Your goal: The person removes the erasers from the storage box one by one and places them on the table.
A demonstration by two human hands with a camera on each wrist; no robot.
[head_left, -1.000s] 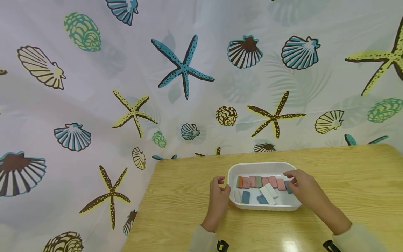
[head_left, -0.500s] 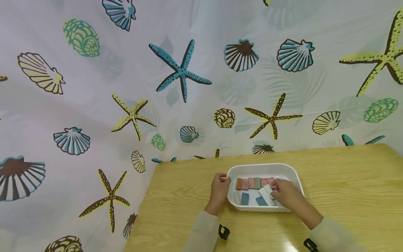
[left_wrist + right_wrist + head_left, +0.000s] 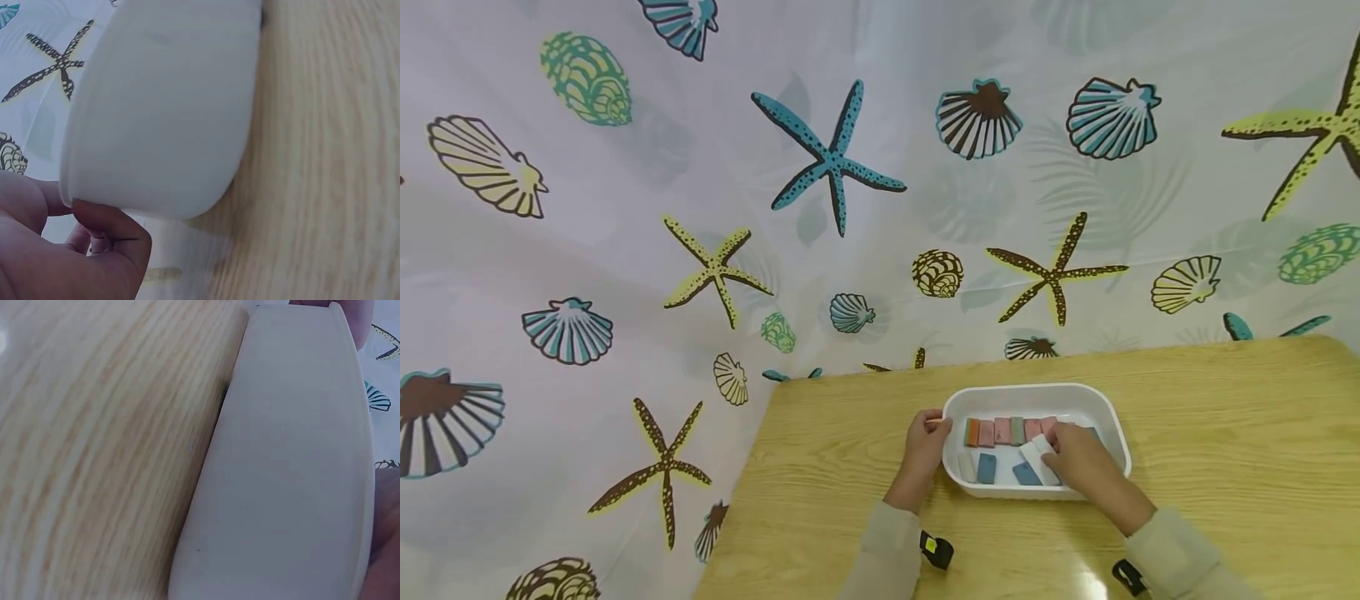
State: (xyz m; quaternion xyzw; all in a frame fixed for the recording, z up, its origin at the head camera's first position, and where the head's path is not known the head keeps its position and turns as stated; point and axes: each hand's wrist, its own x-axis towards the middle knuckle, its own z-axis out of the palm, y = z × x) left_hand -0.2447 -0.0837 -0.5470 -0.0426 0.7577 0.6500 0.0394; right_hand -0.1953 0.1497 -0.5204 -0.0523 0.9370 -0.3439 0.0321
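A white plastic tub [image 3: 1000, 490] stands on the table, holding several small flat rectangular blocks. My left hand [image 3: 921, 454] pinches its left rim between thumb and fingers; the left wrist view shows the thumb [image 3: 106, 222] bent against the outside wall. My right hand [image 3: 1086, 467] reaches in over the front right wall, thumb and fingertips pinching a white block [image 3: 1042, 448] that lies beside another white block [image 3: 1032, 456]. In the right wrist view the tub's wall hides those fingertips. Nearby are a blue block [image 3: 1026, 474] and a row of pink blocks [image 3: 1002, 431].
An orange and green block [image 3: 972, 432] and a grey-green block [image 3: 1017, 430] belong to the back row. At the tub's front left lie a blue block [image 3: 987, 468] and a cream block [image 3: 966, 467]. A shell-print curtain [image 3: 880, 333] hangs behind the wooden table [image 3: 827, 467].
From the tub's right rim, my right hand has moved left and down to the white blocks. My left hand, earlier loosely beside the tub, now holds its rim.
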